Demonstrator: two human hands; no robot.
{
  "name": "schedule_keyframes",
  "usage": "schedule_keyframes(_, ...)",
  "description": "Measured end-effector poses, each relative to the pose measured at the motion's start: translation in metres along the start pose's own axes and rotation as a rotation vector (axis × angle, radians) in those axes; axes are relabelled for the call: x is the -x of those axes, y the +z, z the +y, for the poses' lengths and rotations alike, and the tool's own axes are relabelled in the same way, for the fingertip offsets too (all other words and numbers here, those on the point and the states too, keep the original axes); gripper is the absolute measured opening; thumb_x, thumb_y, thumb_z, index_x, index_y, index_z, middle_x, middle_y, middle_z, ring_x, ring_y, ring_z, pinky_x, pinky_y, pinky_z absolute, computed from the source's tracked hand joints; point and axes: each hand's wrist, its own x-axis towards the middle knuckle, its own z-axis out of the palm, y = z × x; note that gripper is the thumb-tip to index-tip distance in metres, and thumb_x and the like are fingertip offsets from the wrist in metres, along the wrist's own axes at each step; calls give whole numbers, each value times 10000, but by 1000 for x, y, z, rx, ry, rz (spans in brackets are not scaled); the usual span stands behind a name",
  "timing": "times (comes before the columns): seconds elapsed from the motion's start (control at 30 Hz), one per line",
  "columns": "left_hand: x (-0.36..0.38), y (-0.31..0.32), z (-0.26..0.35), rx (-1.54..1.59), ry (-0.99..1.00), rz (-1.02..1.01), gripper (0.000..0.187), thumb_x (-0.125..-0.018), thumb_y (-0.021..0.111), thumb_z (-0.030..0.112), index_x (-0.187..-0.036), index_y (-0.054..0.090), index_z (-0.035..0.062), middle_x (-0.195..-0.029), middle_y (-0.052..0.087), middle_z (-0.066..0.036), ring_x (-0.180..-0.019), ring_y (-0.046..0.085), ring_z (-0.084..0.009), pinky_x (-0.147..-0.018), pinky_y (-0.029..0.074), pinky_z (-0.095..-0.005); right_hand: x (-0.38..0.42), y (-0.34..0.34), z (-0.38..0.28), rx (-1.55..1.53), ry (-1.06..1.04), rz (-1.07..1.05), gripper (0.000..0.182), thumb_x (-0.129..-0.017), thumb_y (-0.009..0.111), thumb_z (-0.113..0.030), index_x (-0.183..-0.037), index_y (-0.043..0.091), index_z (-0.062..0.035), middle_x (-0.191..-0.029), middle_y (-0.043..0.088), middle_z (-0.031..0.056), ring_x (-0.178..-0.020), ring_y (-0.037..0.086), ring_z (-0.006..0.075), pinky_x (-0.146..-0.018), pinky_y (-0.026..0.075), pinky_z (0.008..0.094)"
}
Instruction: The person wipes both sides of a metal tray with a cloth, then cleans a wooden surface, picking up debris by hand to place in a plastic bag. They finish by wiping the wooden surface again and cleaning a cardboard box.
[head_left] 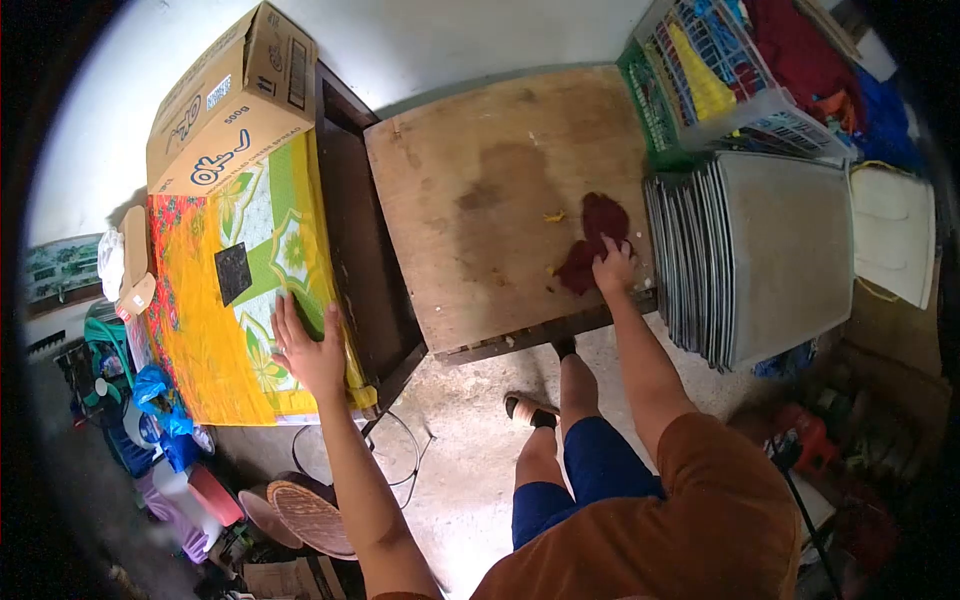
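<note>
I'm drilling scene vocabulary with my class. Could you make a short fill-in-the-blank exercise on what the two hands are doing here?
1. The right hand presses a dark red ____ on the wooden board.
2. The left hand lies flat on the ____ and green patterned cloth.
3. A cardboard ____ sits at the far end of that cloth.

Missing words: cloth; yellow; box

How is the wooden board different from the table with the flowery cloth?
The wooden board is bare, brown and stained; the clothed table is covered in bright yellow-green florals. The board bears a dark red cloth under the right hand; the table bears a cardboard box and the left hand. Both are flat tops.
</note>
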Motion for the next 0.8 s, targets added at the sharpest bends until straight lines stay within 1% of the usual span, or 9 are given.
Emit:
schedule_keyframes(0.03, 1, 0, 0, -3, 0, 2, 697, -847, 648, 527, -1417, 464, 170, -1512, 407, -35, -1427, 311, -275, -1091, 120, -700, 5, 0, 4, -79, -80, -2, 556, -856, 652, -239, -1386, 487, -277, -1407, 408, 160, -1160, 468, 442, -942, 466, 526)
schedule_keyframes(0.13, 3, 1, -1, -16, 0, 2, 697, -857, 632, 538, -1422, 458, 169, -1518, 400, -35, -1427, 310, -275, -1091, 121, -699, 21, -43, 13, -98, -13, 127, 524, -860, 651, -232, -1366, 518, -262, -1438, 389, 167, -1206, 453, 465, -981, 456, 512)
schedule_keyframes(0.3, 2, 3, -1, -26, 4, 4, 702, -864, 615, 556, -1427, 453, 169, -1521, 396, -35, -1426, 313, -277, -1091, 124, -698, -1, -1, 31, -117, 373, -33, 644, -931, 522, -515, -1484, 316, -255, -1505, 263, 154, -1296, 342, 428, -985, 388, 633)
schedule_keyframes(0.4, 2, 4, -1, -28, 4, 10, 695, -866, 614, 554, -1426, 454, 175, -1521, 395, -34, -1426, 314, -277, -1089, 130, -698, 0, 3, -11, -111, 545, -46, 649, -918, 546, -494, -1477, 325, -250, -1474, 293, 166, -1322, 313, 435, -986, 385, 634)
schedule_keyframes(0.47, 1, 4, -1, -21, 1, 7, 689, -868, 616, 548, -1426, 456, 177, -1520, 397, -34, -1426, 315, -277, -1089, 136, -695, 23, 38, -38, -36, 300, -15, 609, -895, 595, -422, -1436, 394, -226, -1425, 345, 179, -1292, 345, 469, -991, 396, 612)
schedule_keyframes(0.53, 4, 4, 1, -14, -3, 2, 683, -869, 618, 542, -1425, 457, 178, -1518, 399, -35, -1425, 316, -279, -1090, 140, -692, 51, 35, -68, -98, -42, -195, 560, -858, 652, -292, -1379, 468, -201, -1396, 378, 196, -1245, 410, 466, -1001, 408, 566)
schedule_keyframes(0.63, 2, 0, 2, 1, 7, -1, 671, -873, 623, 526, -1422, 459, 178, -1514, 405, -39, -1423, 317, -292, -1093, 143, -686, 67, 29, -91, -469, -113, 38, 549, -813, 691, -133, -1335, 534, -190, -1375, 409, 195, -1225, 450, 427, -1025, 405, 510)
schedule_keyframes(0.73, 3, -2, 4, 7, 7, 0, 667, -874, 625, 522, -1420, 461, 177, -1513, 406, -39, -1424, 315, -297, -1091, 150, -684, 68, -4, -60, -478, -139, 277, 580, -812, 693, -169, -1358, 503, -218, -1369, 404, 208, -1219, 467, 413, -995, 417, 520)
schedule_keyframes(0.8, 1, 0, 1, 7, 12, 3, 668, -869, 633, 520, -1416, 464, 176, -1510, 410, -39, -1423, 315, -293, -1090, 155, -682, 61, -19, -18, -425, -109, 359, 588, -797, 707, -195, -1351, 512, -203, -1355, 413, 220, -1209, 461, 452, -1001, 411, 510)
